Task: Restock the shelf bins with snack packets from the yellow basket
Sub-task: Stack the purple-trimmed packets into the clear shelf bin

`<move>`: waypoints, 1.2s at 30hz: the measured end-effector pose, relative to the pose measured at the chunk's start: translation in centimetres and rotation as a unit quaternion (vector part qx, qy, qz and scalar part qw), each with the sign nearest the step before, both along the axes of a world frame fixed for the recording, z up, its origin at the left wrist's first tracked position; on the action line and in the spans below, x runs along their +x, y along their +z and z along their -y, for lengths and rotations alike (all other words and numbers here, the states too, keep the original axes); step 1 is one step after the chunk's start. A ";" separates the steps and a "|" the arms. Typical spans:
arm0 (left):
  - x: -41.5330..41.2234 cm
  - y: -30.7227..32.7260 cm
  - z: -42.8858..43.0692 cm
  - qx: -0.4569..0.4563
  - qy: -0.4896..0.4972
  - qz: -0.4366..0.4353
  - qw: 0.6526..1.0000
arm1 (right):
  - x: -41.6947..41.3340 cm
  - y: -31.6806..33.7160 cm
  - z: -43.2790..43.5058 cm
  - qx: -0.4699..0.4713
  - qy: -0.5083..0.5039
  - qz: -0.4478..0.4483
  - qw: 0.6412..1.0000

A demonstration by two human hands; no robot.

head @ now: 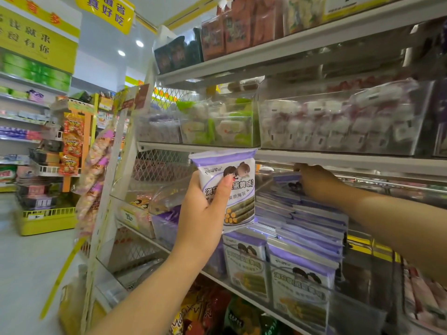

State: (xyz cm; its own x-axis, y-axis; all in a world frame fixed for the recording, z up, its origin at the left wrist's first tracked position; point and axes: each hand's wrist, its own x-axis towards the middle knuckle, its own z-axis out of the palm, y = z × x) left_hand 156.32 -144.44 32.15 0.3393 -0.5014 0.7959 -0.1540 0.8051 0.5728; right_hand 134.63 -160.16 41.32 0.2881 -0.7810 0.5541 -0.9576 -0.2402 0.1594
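The person's left hand (205, 206) grips one purple-and-white snack packet (242, 206) upright at the middle of the view. The thumb lies across the printed face and the fingers wrap round its left edge. Holding it face-out and upright matches how the shelved packets stand, so it looks ready to slide in without turning.

At 3 o'clock from that packet, the right hand (314, 184) reaches into the clear bin (358, 298), just under the shelf edge (338, 160). It rests on top of the stack of packets (309, 221) at the back. Its fingertips are hidden behind the packets, so one cannot tell whether it pinches one or only presses them. The likely reason for the reach is to tip the stack back or steady it and open a slot for the new packet.

The same purple packets fill the bin in leaning rows. The front row (300, 281), at 5 o'clock from the held packet, stands against the bin's clear wall. The bin looks nearly full, so the gap will probably be tight and a pushed packet could buckle.

The yellow basket cannot be made out for certain. A blurred yellow shape at 7 o'clock, low in the view, may be it.
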 end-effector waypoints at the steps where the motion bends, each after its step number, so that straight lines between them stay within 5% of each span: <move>1: 0.1 0.0 0.0 -0.005 0.001 0.002 1.000 | 0.0 0.0 0.5 0.008 0.005 0.017 1.000; 9: 0.4 -0.1 0.3 0.000 0.019 0.012 1.000 | -1.1 -0.8 2.5 0.183 0.114 -0.051 0.975; 12: 0.3 -0.3 0.1 -0.007 0.025 0.012 1.000 | -1.3 -0.8 1.4 0.163 0.077 -0.026 0.983; 15: 0.4 -0.2 -0.2 -0.017 0.019 0.030 0.999 | 0.2 -0.4 -2.5 0.125 0.185 0.050 0.973; 21: 0.0 0.4 -0.6 -0.012 -0.013 0.104 0.994 | 1.9 0.0 -13.4 0.160 0.430 0.231 0.858; 26: -2.4 1.3 -0.6 -0.005 0.003 0.174 0.985 | 1.2 0.3 -16.4 0.213 0.425 0.287 0.832; 31: -4.5 3.0 -0.2 -0.016 -0.021 0.219 0.975 | -1.3 -0.3 -17.1 0.276 0.440 0.412 0.749; 33: -5.2 3.4 0.4 -0.001 0.001 0.256 0.967 | -2.2 -0.6 -17.3 0.246 0.431 0.408 0.767; 36: -6.1 2.9 0.9 0.066 0.044 0.248 0.965 | -3.4 -1.4 -17.0 0.091 0.359 0.345 0.862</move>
